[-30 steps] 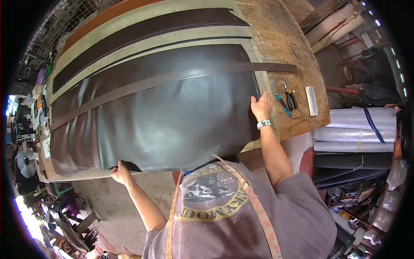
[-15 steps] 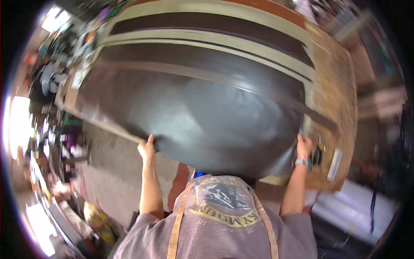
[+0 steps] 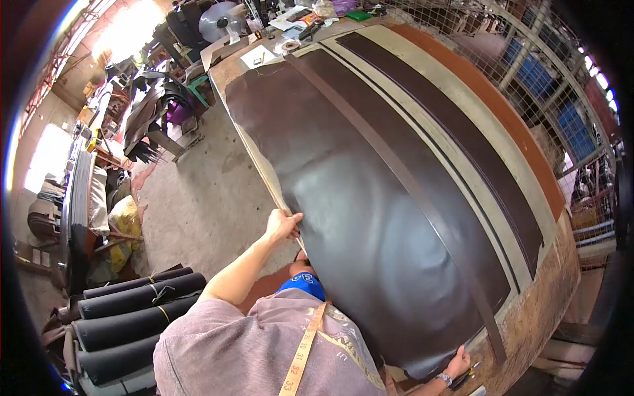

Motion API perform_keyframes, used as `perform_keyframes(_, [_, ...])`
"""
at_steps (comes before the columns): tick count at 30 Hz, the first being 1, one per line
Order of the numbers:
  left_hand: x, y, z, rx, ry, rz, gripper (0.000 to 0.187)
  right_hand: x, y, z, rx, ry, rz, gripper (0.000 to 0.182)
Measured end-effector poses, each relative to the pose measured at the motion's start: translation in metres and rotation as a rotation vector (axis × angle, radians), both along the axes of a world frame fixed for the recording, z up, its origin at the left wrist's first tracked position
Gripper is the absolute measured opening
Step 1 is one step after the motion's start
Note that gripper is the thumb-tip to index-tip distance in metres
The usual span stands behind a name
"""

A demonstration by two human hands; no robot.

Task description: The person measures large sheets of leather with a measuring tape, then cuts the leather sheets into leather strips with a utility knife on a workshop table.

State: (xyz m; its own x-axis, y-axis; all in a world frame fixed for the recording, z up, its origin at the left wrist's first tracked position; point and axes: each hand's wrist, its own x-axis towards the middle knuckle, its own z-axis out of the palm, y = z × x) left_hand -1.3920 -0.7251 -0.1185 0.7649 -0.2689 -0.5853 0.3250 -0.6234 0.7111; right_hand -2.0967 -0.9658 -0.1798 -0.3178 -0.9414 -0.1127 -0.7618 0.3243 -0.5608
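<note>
A wide sheet of dark brown leather point(image 3: 343, 198) covers much of the worktable point(image 3: 551, 280), its surface rippled toward the near end. My left hand point(image 3: 284, 225) is closed on the sheet's near edge, thumb on top. At the near right corner, my right hand point(image 3: 457, 362) pinches the same sheet; its fingers are partly hidden. Lengthwise across the leather lies a long, flat brown strip point(image 3: 396, 168), one end reaching past the sheet close to my right hand.
Beyond the sheet lie another dark brown strip point(image 3: 449, 135) and an orange-brown one point(image 3: 489, 89). Papers and tools point(image 3: 297, 23) crowd the far end. Wire mesh point(image 3: 528, 39) stands behind the table. Several dark rolls point(image 3: 145, 310) are at lower left. A measuring tape point(image 3: 304, 350) hangs over my shirt.
The view has swung, so the table now runs diagonally and more floor shows at left. Both hands keep hold of the leather's near edge. The long strip still lies on it.
</note>
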Motion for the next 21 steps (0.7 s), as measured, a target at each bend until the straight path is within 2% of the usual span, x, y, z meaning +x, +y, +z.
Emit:
perform_keyframes(1, [0.028,0.009,-0.029,0.125,-0.273,-0.025,0.030,-0.007,0.000,-0.004,0.012,0.098,0.031,0.039])
perform_keyframes(3, [0.065,-0.002,0.002,0.335,-0.558,-0.020,0.032,0.017,0.011,0.011,-0.125,0.324,-0.033,0.037])
perform_keyframes(4, [0.088,-0.009,0.006,0.309,-0.721,-0.101,0.034,0.017,0.009,0.015,-0.045,0.337,-0.013,0.043])
perform_keyframes(5, [0.113,-0.016,0.007,0.283,-0.883,-0.185,0.036,0.103,0.028,0.079,0.038,0.347,-0.110,0.059])
perform_keyframes(7, [0.159,-0.036,0.003,0.133,-1.103,-0.357,0.047,0.138,0.042,0.068,-0.243,0.562,0.102,0.058])
perform_keyframes(8, [0.178,-0.054,0.000,0.093,-1.196,-0.432,0.051,0.177,0.051,0.061,-0.353,0.432,0.109,0.057])
perform_keyframes(9, [0.197,-0.070,-0.006,0.011,-1.163,-0.546,0.060,0.236,0.056,0.068,-0.462,0.299,0.121,0.056])
perform_keyframes(10, [0.215,-0.087,-0.015,-0.004,-1.136,-0.655,0.071,0.257,0.054,0.047,-0.313,0.360,0.137,0.055])
perform_keyframes(11, [0.228,-0.102,-0.028,0.066,-1.144,-0.755,0.078,0.304,0.052,0.046,-0.224,0.350,0.213,0.065])
perform_keyframes(12, [0.239,-0.115,-0.026,0.092,-1.144,-0.798,0.081,0.349,0.047,0.037,-0.224,0.321,0.310,0.067])
perform_keyframes(14, [0.272,-0.145,-0.033,0.032,-1.159,-0.809,0.080,0.451,0.021,0.047,-0.207,0.293,0.542,0.067])
perform_keyframes(17, [0.328,-0.173,-0.036,0.008,-1.184,-0.802,0.080,0.565,-0.039,0.046,-0.361,0.281,0.772,0.061])
perform_keyframes(21, [0.412,-0.239,-0.045,0.069,-1.199,-0.698,0.079,0.652,-0.129,0.027,-0.317,0.360,0.806,0.066])
